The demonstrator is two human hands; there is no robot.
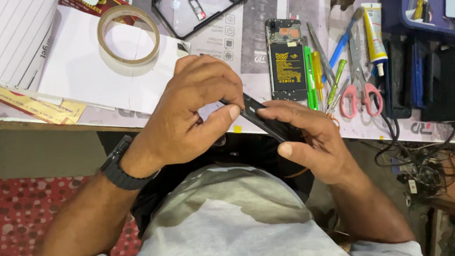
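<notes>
Your right hand [312,138] grips the black phone [261,119] edge-on — long axis slanting up-left; your left hand [191,112] pinches its upper end.

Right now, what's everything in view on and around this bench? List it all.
black phone: one, black, held edge-on in both hands
opened phone: one, dark with battery showing, flat on the bench
clear case: one, black-rimmed, bench top
tape roll: one, tan, on white paper
scissors: one, pink-handled, right of the opened phone
glue tube: one, white, beside the blue tray
wristwatch: one, black, left wrist
left hand: fingers pinching the phone's upper end
right hand: cradling the phone's lower end
</notes>
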